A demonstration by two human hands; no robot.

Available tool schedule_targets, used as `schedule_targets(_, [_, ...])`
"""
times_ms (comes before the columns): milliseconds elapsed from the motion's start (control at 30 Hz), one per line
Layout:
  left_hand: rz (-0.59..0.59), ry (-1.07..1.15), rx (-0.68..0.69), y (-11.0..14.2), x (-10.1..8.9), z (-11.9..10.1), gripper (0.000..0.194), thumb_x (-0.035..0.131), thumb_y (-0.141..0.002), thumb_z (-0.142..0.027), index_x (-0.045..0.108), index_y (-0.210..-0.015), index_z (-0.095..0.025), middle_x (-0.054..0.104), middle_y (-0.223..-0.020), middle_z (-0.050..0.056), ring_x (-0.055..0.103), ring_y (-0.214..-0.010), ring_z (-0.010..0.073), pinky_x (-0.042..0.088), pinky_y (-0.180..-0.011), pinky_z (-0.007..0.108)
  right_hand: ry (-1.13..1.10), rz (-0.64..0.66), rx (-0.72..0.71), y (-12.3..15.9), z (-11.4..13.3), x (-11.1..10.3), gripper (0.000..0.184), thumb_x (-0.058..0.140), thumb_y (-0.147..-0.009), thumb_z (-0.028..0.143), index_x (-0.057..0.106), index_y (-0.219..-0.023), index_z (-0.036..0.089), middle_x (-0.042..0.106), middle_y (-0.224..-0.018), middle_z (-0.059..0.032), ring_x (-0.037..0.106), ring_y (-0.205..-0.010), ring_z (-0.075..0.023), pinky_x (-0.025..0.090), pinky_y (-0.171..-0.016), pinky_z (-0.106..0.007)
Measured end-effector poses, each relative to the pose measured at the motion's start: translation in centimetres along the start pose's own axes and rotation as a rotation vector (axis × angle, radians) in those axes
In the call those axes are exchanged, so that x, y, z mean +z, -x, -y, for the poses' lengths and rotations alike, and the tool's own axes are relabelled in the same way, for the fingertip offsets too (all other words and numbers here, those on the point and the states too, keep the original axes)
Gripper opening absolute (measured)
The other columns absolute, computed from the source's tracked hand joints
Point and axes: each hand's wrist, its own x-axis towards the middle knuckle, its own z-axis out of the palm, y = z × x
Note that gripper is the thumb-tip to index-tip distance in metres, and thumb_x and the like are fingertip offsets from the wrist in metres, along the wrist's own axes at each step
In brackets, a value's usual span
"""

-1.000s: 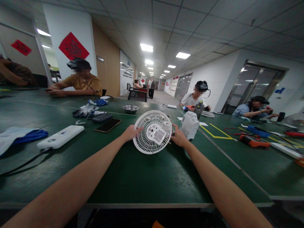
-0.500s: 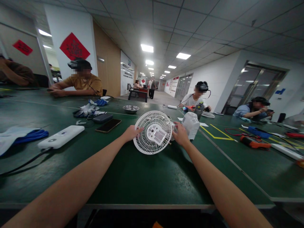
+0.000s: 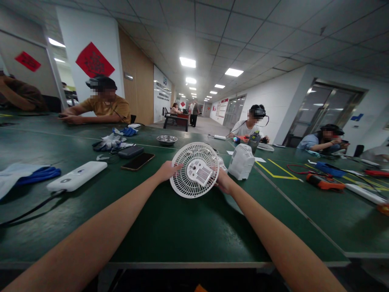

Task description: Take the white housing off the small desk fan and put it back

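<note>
A round white fan grille [image 3: 185, 182] is tilted up over the green table, its slotted middle plate facing me. My left hand [image 3: 167, 171] grips its left rim, thumb on the front and the other fingers out of sight behind. At the right rim is my right hand [image 3: 224, 181], closed, with its fingertips hidden behind the grille. Just above that hand, a white part [image 3: 223, 164] shows partly from behind the grille. A white plastic housing [image 3: 241, 162] stands upright on the table to the right, apart from my right hand.
Left on the table [image 3: 182, 239] lie a phone [image 3: 138, 161], a dark power bank [image 3: 130, 151], gloves [image 3: 111, 142] and a white cabled device [image 3: 77, 176]. Behind the grille sits a metal bowl [image 3: 167, 140]. An orange multimeter [image 3: 325, 181] lies right. Several people sit around.
My right hand has shifted slightly left and down, from beside the white housing to behind the grille's right rim. The grille and left hand have barely moved.
</note>
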Motion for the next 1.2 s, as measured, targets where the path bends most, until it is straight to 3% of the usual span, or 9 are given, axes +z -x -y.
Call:
schedule_targets(133, [-0.005,0.011,0.002,-0.6,0.1,0.6,0.049,0.064,-0.075,-0.059,0.070,-0.092,-0.013,0.075,-0.086,0.010,0.070,-0.074,0.0232,0.055,-0.068,0.033,-0.023,-0.008,0.060,0.4,0.0,0.4,0.026,0.058,-0.085,0.045,0.057,-0.102,0.025,0.069,-0.081,0.0010,0.063,-0.071,-0.0142,0.054,-0.067,-0.030])
schedule_targets(267, [-0.033,-0.015,-0.032,-1.6,0.1,1.5,0.051,0.067,-0.072,-0.060,0.071,-0.091,-0.013,0.075,-0.084,0.010,0.070,-0.070,0.0227,0.055,-0.065,0.033,-0.060,0.020,0.055,0.9,0.4,0.9,0.020,0.053,-0.087,0.041,0.059,-0.096,0.024,0.069,-0.085,-0.0002,0.065,-0.079,-0.0149,0.054,-0.074,-0.031])
schedule_targets(467, [-0.008,-0.011,-0.003,-1.5,0.1,1.3,0.055,0.066,-0.071,-0.063,0.070,-0.093,-0.013,0.075,-0.085,0.010,0.070,-0.070,0.0231,0.055,-0.065,0.033,-0.011,-0.026,0.059,1.1,0.7,1.0,0.020,0.055,-0.086,0.040,0.059,-0.097,0.024,0.069,-0.084,0.0002,0.065,-0.078,-0.0143,0.053,-0.073,-0.030])
schedule_targets(800, [0.005,0.007,0.020,-0.2,0.1,0.1,0.050,0.064,-0.074,-0.061,0.070,-0.091,-0.015,0.075,-0.085,0.009,0.071,-0.073,0.0233,0.055,-0.066,0.033,0.025,0.005,0.052,0.8,0.6,0.5,0.022,0.060,-0.083,0.041,0.060,-0.095,0.023,0.069,-0.078,0.0007,0.064,-0.068,-0.0136,0.053,-0.064,-0.026])
schedule_targets(933, [-0.009,-0.034,0.004,-0.6,0.1,0.3,0.049,0.064,-0.075,-0.060,0.070,-0.091,-0.015,0.075,-0.085,0.009,0.071,-0.073,0.0234,0.054,-0.066,0.033,0.002,-0.003,0.056,0.8,0.5,0.6,0.020,0.058,-0.084,0.039,0.060,-0.095,0.022,0.070,-0.081,0.0007,0.066,-0.073,-0.0144,0.054,-0.069,-0.029])
schedule_targets(1200, [-0.200,-0.182,0.190,-0.9,0.5,0.0,0.044,0.054,-0.082,-0.058,0.068,-0.084,-0.017,0.073,-0.079,0.006,0.067,-0.067,0.0212,0.050,-0.064,0.029,0.038,0.022,-0.002,1.7,1.1,1.6,0.029,0.045,-0.089,0.040,0.061,-0.095,0.017,0.071,-0.082,-0.0059,0.069,-0.083,-0.0214,0.054,-0.081,-0.040])
